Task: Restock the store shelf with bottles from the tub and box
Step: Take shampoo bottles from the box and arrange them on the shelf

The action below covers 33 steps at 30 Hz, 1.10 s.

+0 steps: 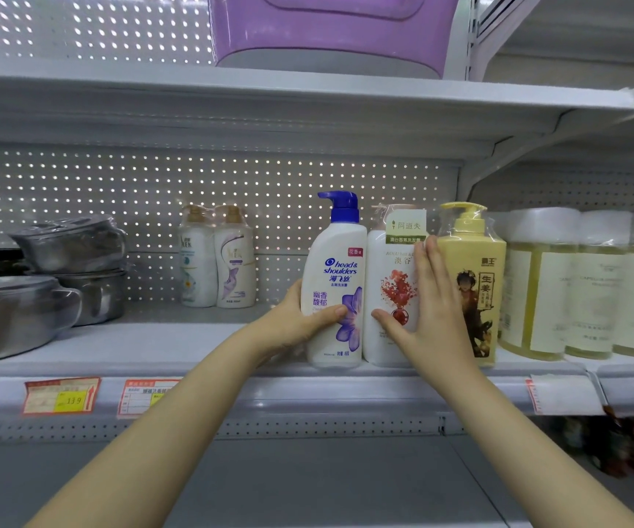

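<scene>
1. As I look along both forearms, the white metal shelf (pixel 193 352) fills my view, with a perforated back panel and a smooth front lip.
2. On the board above it sits a purple plastic tub (pixel 330 28), its top cut off by the frame edge.
3. Far left on the shelf are stacked steel pots (pixel 14 314) in shiny wrap, partly out of frame.
4. Far right is a row of pale yellow bottles (pixel 590 283); their labels are too blurred to read.
5. The Head & Shoulders bottle (pixel 336 276), white with a blue pump, stands upright at the shelf's front edge. My left hand (pixel 300 318) grips its lower body, thumb across the front and fingers hidden behind.
6. Touching its right side is a white bottle (pixel 391 283) with a red floral print. My right hand (pixel 433 306) lies flat against it, fingers straight and pointing up, thumb on its front, covering part of the label.
7. Just right of that hand is a square yellow pump bottle (pixel 471 283) in clear film.
8. A wrapped twin pack (pixel 216 261) stands at the back, well apart from both hands.
9. The price tags (pixel 60 396) on the lip are partly hidden by my left arm.
</scene>
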Tool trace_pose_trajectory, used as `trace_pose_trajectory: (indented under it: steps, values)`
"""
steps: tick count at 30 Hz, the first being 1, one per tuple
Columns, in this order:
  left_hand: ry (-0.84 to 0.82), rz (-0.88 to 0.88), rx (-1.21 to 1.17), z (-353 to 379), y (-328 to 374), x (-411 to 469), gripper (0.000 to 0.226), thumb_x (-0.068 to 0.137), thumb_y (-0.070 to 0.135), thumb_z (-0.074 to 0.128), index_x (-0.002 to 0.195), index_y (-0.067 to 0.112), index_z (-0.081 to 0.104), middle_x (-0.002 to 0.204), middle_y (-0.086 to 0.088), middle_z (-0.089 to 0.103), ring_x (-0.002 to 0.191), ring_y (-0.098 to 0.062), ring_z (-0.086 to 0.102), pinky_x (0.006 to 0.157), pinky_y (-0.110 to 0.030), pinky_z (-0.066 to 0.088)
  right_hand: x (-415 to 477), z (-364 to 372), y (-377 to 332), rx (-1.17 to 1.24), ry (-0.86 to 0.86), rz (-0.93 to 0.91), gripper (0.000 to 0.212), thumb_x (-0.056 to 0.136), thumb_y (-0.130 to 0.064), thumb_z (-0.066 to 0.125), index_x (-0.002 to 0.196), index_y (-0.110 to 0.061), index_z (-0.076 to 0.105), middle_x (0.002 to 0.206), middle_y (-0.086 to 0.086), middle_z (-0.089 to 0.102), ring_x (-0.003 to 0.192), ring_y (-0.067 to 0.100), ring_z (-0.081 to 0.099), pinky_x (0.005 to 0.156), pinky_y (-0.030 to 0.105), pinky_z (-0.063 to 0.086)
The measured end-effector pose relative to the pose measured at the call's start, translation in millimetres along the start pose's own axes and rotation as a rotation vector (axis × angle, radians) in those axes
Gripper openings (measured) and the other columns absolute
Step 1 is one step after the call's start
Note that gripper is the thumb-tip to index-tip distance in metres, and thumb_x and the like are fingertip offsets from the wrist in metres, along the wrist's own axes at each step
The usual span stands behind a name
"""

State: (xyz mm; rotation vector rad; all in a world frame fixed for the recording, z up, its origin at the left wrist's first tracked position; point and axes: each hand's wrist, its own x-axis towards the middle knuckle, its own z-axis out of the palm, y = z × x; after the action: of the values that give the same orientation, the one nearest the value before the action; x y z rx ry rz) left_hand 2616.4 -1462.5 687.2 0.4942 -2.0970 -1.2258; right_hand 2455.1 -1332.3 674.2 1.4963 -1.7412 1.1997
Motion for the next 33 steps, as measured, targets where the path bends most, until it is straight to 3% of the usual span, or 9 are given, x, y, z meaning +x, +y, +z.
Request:
trace_pose_trajectory:
  steps: [3,5,10,13,16,18,21,26,33]
  values:
    - [0.169,-0.047,0.057,1,9,-16,0.111,0.067,0.062,0.072,0.152,0.028,0.009,0.153,0.004,0.037,0.133,-0.016,0.045,0.109,-0.04,0.037,-1,-7,-8,0.102,-0.01,0.051,0.091,0.089,-0.027,0.068,0.155,-0.023,0.006,0.163,-0.011,-0.004,0.147,0.002,-0.003,0.117,0.022,0.005]
    - [0.316,0.007,0.06,2,18,-29,0.104,0.073,0.063,0.062,0.153,0.033,0.002,0.161,0.011,0.015,0.142,-0.011,0.027,0.11,-0.035,0.027,-5,-12,-15,0.23,0.03,0.101,0.079,0.092,-0.023,0.065,0.154,-0.024,0.017,0.162,-0.011,0.008,0.147,0.002,0.007,0.113,0.014,0.011]
    - [0.429,0.243,-0.114,12,27,-71,0.061,0.089,0.047,0.055,0.145,0.042,0.031,0.149,0.027,0.03,0.135,0.008,0.029,0.108,-0.021,0.03,-23,-23,-37,0.483,0.092,0.193,0.056,0.096,-0.024,0.058,0.146,-0.03,0.036,0.149,-0.018,0.034,0.137,-0.004,0.029,0.105,0.01,0.024]
    - [0.41,0.282,-0.161,23,32,-95,0.047,0.096,0.037,0.051,0.141,0.04,0.041,0.136,0.035,0.043,0.121,0.024,0.039,0.084,0.003,0.036,-36,-25,-51,0.61,0.088,0.216,0.044,0.097,-0.025,0.056,0.139,-0.033,0.046,0.141,-0.022,0.044,0.13,-0.011,0.037,0.101,0.005,0.029]
    - [0.386,0.304,-0.188,34,39,-116,0.038,0.097,0.03,0.048,0.134,0.04,0.045,0.111,0.047,0.05,0.101,0.034,0.043,0.072,0.008,0.035,-49,-29,-63,0.709,0.077,0.227,0.04,0.098,-0.023,0.055,0.137,-0.03,0.051,0.138,-0.021,0.051,0.127,-0.012,0.042,0.096,0.0,0.034]
    - [0.377,0.306,-0.211,41,42,-130,0.034,0.097,0.028,0.048,0.13,0.039,0.048,0.103,0.05,0.053,0.1,0.034,0.044,0.073,0.008,0.035,-61,-36,-70,0.816,0.078,0.256,0.038,0.098,-0.02,0.054,0.135,-0.028,0.054,0.136,-0.018,0.055,0.125,-0.009,0.046,0.098,0.005,0.039]
    - [0.356,0.295,-0.241,57,41,-155,0.037,0.091,0.04,0.049,0.127,0.042,0.052,0.113,0.043,0.057,0.11,0.028,0.045,0.082,0.003,0.037,-86,-48,-77,1.001,0.079,0.367,0.031,0.099,-0.019,0.053,0.129,-0.026,0.059,0.13,-0.015,0.061,0.119,-0.008,0.053,0.096,0.01,0.045]
    - [0.334,0.149,-0.312,103,9,-204,0.035,0.089,0.046,0.051,0.123,0.045,0.059,0.134,0.026,0.056,0.128,0.007,0.045,0.113,-0.03,0.032,-152,-61,-74,1.267,-0.008,0.614,0.022,0.099,-0.019,0.051,0.115,-0.026,0.064,0.118,-0.01,0.07,0.117,0.004,0.06,0.105,0.029,0.044]
    - [0.43,-0.085,-0.452,182,-36,-279,0.039,0.089,0.044,0.046,0.126,0.033,0.056,0.136,0.018,0.057,0.13,-0.001,0.048,0.109,-0.028,0.037,-261,-70,-46,1.395,-0.268,0.927,0.022,0.099,-0.021,0.048,0.115,-0.022,0.063,0.12,-0.005,0.069,0.118,0.01,0.061,0.107,0.034,0.043]
